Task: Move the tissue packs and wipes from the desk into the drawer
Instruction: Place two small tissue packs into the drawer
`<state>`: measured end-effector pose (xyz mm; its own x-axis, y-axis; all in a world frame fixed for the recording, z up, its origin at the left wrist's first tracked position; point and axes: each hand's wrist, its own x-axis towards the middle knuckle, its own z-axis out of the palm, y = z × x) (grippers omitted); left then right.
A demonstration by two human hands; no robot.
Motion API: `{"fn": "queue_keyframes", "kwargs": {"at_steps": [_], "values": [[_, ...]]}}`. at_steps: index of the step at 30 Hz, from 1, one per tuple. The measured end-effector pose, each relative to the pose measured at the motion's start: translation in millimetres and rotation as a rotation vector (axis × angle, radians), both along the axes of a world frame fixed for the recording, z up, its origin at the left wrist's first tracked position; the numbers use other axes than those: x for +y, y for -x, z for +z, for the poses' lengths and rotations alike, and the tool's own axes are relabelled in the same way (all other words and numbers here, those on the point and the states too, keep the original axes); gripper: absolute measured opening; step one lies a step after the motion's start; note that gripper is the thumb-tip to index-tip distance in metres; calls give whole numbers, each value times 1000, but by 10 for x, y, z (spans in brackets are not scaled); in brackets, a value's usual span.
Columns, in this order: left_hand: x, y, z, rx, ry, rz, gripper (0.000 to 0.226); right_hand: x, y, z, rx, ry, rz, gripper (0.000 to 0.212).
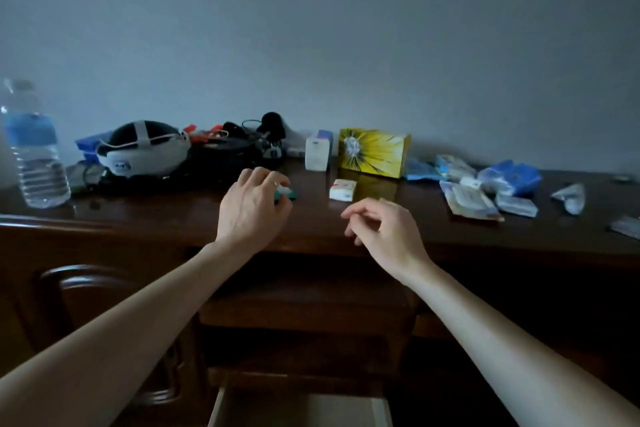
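Observation:
My left hand [254,208] rests on the dark wooden desk [173,218], its fingers closing over a small green-and-white tissue pack [286,193]; whether it grips the pack is unclear. My right hand [384,229] hovers near the front edge with loosely curled fingers and nothing in it. A small white tissue pack [343,190] lies just beyond it. A white upright pack [317,153] and a yellow tissue box [374,152] stand at the back. Several blue and white wipe packs [474,199] lie to the right. The open drawer [301,407] shows at the bottom.
A water bottle [34,146] stands at the far left. A white and black headset [143,149] with tangled black cables and gear [242,146] fills the back left. A crumpled wrapper [571,198] lies far right. The wall is close behind.

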<state>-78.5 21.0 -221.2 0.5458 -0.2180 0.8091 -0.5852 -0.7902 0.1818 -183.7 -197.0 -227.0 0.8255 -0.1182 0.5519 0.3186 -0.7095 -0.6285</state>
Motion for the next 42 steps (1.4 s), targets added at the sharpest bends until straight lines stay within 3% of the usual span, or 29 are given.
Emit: {"fn": "queue_keyframes", "kwargs": {"at_steps": [4,8,10,12,17,20,22,24,27,30,34,37,39,42], "values": [[85,-531,162,359,-82,156,52,-201,-446,200,19,253,-240,27],[89,-942,-32,588,-237,151,65,-390,-950,43,423,400,-370,69],[73,-1083,-174,596,-256,149,64,-477,-1201,-61,559,427,-407,81],[71,-1199,-261,497,-194,145,53,-571,-1421,-131,564,432,-468,78],[85,-1227,-257,388,-39,53,50,-651,-1524,-190,399,324,-504,41],[71,-908,-193,240,22,-16,47,-467,-1275,-90,146,6,-346,31],[58,-554,-286,152,197,-86,40,-197,-1012,-102,-20,-175,-250,30],[65,-129,-542,52,324,-177,35,115,-691,-258,-191,-194,-172,27],[123,439,-1238,11,280,-286,35,455,-192,-861,-289,-111,-22,26],[204,889,-2091,350,249,-191,40,660,206,-1773,-21,-179,2,27],[340,1189,-3075,1113,241,-26,55,779,524,-2991,662,-592,-150,31],[467,1252,-3521,1609,409,28,56,856,703,-3479,1053,-823,-349,25],[552,1286,-3690,1788,481,49,61,879,795,-3693,1174,-807,-408,23],[560,1303,-3805,1828,469,-40,67,897,829,-3854,1210,-880,-274,13]]}}
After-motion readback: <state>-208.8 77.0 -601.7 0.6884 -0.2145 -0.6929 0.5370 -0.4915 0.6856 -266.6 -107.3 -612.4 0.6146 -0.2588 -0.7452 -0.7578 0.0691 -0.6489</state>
